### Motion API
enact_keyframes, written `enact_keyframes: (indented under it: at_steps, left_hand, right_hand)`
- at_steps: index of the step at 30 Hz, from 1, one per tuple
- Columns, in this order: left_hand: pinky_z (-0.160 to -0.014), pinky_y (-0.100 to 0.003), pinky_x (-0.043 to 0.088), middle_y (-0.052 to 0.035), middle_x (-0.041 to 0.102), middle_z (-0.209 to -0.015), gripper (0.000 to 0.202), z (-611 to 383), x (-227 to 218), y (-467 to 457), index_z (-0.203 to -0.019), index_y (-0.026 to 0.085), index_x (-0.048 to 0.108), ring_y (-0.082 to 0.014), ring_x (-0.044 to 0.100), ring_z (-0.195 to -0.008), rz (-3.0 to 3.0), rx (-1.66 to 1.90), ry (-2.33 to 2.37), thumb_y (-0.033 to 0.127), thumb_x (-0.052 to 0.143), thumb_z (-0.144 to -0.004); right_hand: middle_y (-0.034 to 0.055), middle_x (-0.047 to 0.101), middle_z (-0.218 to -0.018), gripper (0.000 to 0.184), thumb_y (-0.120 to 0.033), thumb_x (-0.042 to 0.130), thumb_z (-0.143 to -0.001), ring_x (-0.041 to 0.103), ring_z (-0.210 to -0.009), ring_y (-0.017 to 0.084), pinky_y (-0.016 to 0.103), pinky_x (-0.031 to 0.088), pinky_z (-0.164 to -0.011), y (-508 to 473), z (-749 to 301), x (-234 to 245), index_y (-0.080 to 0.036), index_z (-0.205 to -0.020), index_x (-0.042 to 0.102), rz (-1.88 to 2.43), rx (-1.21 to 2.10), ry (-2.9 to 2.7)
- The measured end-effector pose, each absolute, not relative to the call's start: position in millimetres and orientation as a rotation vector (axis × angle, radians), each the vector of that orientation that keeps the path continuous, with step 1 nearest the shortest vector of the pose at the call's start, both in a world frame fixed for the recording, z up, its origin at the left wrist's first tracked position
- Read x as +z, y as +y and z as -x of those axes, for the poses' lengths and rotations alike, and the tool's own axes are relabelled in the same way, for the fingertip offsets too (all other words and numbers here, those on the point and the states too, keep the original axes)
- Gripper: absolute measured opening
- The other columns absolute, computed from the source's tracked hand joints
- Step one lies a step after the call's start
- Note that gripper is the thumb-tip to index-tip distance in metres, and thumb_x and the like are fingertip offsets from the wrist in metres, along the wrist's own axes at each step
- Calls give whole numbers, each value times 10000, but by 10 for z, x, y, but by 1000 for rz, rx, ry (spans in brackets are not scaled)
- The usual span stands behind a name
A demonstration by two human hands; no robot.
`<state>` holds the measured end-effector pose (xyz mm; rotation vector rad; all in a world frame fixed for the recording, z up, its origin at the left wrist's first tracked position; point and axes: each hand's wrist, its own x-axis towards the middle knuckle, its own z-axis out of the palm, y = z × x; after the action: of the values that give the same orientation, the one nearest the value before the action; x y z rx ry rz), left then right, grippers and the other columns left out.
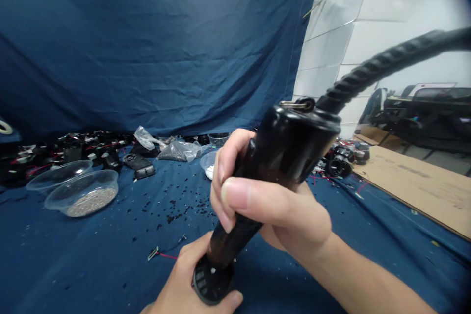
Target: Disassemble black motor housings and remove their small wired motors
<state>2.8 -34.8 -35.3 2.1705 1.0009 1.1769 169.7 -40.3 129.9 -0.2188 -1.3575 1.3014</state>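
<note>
My right hand (279, 206) is wrapped around a black electric screwdriver (294, 144). The tool is tilted, its wire hanging loop and ribbed cable (382, 66) at the upper right and its nose pointing down to the left. Below it, my left hand (187, 270) grips a round black plastic part (211, 284) with slots along one side, fingers and thumb on either side of it. The screwdriver's nose meets this part; its bit is hidden. A small module with a red wire (153, 253) lies on the blue cloth left of my left hand.
A clear bowl of small metal pieces (91, 201) stands at the left, beside another clear bowl (59, 176). Small black bits (172, 216) are scattered over the cloth. Plastic bags (180, 149) and piled black parts lie behind. Flat cardboard (419, 181) is at the right.
</note>
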Motion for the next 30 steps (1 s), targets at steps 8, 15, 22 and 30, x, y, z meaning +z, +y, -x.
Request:
enact_keyframes:
  at_steps: [8, 15, 22, 30]
  left_hand:
    - [-708, -272, 537, 10, 692, -840, 453, -24, -149, -319, -1046, 222, 609, -189, 652, -730, -2207, 1120, 917, 249, 702, -603]
    - [-843, -274, 518, 3, 689, -997, 658, 43, 151, -154, -1252, 260, 550, -200, 667, -886, -2373, 679, 983, 226, 757, -629]
    - [-947, -348, 513, -42, 689, -1146, 786, 114, 14, -123, -1346, 315, 518, -265, 652, -1068, -2559, 470, 878, 339, 828, -624]
    - [-963, -343, 521, -43, 657, -1237, 688, -125, 242, -195, -1327, 298, 520, -263, 636, -1114, -2894, 543, 711, 439, 781, -706]
  right_hand:
    - [-37, 564, -575, 115, -224, 695, -800, 535, -485, 101, 225, 449, -485, -395, -1718, 1319, -197, -799, 583, 125, 1301, -1290]
    - [-54, 518, -548, 205, -279, 716, -688, 512, -474, 91, 216, 430, -471, -366, -2124, 1371, -206, -716, 527, 296, 911, -1015]
    - [-59, 510, -552, 278, -294, 745, -606, 495, -487, 54, 143, 417, -450, 170, -2673, 750, -170, -695, 512, 394, 961, -502]
    - [-60, 515, -515, 184, -249, 647, -719, 498, -445, 57, 144, 392, -398, 516, -3038, 303, -169, -663, 491, 482, 1001, -240]
